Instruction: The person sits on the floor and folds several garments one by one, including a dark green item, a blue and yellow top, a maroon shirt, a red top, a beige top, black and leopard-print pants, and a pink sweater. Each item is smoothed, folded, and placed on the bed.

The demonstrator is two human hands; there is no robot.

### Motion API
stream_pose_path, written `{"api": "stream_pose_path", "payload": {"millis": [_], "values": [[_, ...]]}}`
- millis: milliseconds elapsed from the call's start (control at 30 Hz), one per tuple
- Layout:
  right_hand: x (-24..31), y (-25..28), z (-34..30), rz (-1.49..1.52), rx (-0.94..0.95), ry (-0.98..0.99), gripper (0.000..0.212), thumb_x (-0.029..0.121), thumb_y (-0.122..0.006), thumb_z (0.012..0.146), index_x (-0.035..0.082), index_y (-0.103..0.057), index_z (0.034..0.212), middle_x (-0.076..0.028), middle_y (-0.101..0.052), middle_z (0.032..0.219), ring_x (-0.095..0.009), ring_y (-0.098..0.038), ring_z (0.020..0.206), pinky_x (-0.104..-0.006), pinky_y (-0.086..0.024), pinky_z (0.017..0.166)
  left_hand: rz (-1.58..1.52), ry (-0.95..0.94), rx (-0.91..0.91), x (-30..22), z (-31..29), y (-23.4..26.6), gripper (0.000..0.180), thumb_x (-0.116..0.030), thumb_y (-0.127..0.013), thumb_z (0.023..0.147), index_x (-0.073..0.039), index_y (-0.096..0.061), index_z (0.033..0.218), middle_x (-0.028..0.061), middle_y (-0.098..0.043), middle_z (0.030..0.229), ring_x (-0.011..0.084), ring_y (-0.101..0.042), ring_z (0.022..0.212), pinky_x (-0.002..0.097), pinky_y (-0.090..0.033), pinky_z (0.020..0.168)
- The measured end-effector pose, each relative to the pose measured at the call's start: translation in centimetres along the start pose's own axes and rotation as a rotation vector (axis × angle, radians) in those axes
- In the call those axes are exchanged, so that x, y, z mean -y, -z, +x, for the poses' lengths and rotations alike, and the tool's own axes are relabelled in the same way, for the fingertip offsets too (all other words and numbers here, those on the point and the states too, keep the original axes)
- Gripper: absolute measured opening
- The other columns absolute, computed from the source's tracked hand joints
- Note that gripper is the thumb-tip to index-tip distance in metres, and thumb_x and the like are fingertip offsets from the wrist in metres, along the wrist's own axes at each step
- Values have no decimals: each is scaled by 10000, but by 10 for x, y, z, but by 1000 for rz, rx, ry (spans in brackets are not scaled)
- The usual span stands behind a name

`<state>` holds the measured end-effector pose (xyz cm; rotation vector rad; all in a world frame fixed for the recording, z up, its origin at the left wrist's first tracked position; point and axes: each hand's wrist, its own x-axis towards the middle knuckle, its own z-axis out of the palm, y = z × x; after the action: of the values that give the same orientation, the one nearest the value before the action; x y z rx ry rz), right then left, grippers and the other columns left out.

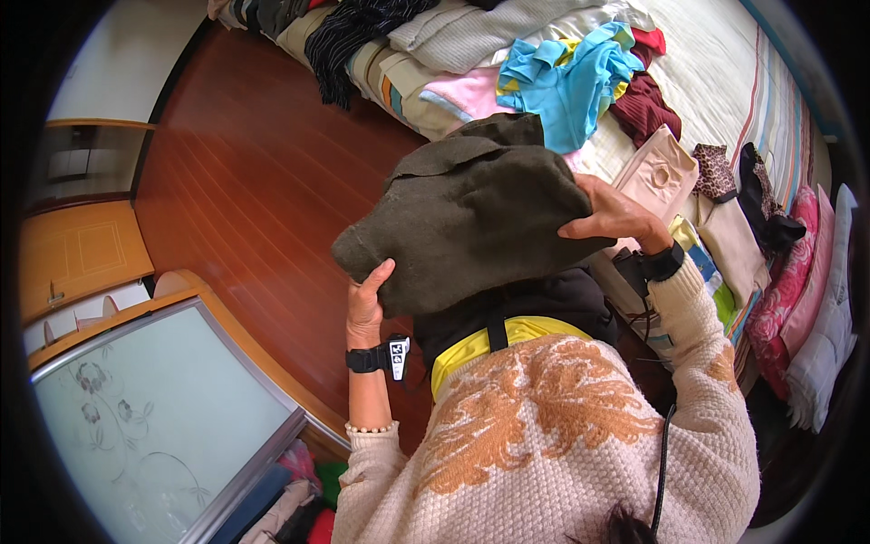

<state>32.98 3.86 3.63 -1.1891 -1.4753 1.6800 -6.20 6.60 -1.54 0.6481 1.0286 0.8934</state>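
Observation:
A dark olive-brown folded garment point(480, 222) is held up in front of my body, over the wooden floor and the bed's edge. My left hand point(366, 304) grips its lower left corner, the thumb on top and the fingers hidden beneath. My right hand point(618, 214) is closed on its right edge, thumb over the cloth and the other fingers behind it. The cloth's far end shows a loose fold. Which kind of garment it is, I cannot make out.
Beyond it, the bed point(711, 77) bears piled clothes, among them a turquoise garment point(566, 82) and a grey knit point(471, 36). Folded beige clothes point(657, 172) and pink bedding point(796, 272) lie to the right. A cabinet with a frosted glass door point(163, 417) stands at lower left, beside red-brown flooring point(245, 154).

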Motion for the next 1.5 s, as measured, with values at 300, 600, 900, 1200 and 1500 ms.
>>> {"api": "stream_pose_path", "payload": {"millis": [300,600,900,1200,1500], "values": [[-87,10,17,-168,-239,-231,728,192,-758,755,-20,-409,1358,-99,-585,1190,-199,-549,1086,-300,-424,958,-76,204,-51,54,21,14,448,-83,-660,848,-49,-526,1274,66,-583,1240,217,-556,1124,356,-455,951],[-34,-23,35,-941,-513,-76,684,152,-736,719,10,-441,1320,-202,-525,1268,-367,-495,1183,-392,-421,981,349,310,-170,59,19,25,512,-233,-718,841,-9,-532,1262,86,-596,1222,194,-558,1116,312,-430,950],[-51,-96,133,-1272,-421,125,599,275,-611,850,107,-413,1390,-95,-349,1476,-270,-240,1405,-540,-185,1114,23,80,-99,55,21,7,441,-173,-719,829,3,-570,1205,81,-611,1180,173,-574,1065,302,-437,934],[-67,-107,94,-1265,-419,182,687,240,-630,829,111,-342,1439,-109,-252,1525,-291,-212,1418,-502,-180,1126,-355,268,-69,46,29,7,399,-212,-713,823,-23,-597,1153,83,-636,1150,206,-590,1061,354,-447,956],[-70,-120,95,-1365,-424,107,574,135,-455,870,34,-343,1424,-129,-303,1504,-284,-256,1405,-486,-184,1129,-288,335,-74,33,23,-35,385,-168,-645,771,1,-608,1116,104,-665,1042,242,-636,923,351,-507,868]]}}
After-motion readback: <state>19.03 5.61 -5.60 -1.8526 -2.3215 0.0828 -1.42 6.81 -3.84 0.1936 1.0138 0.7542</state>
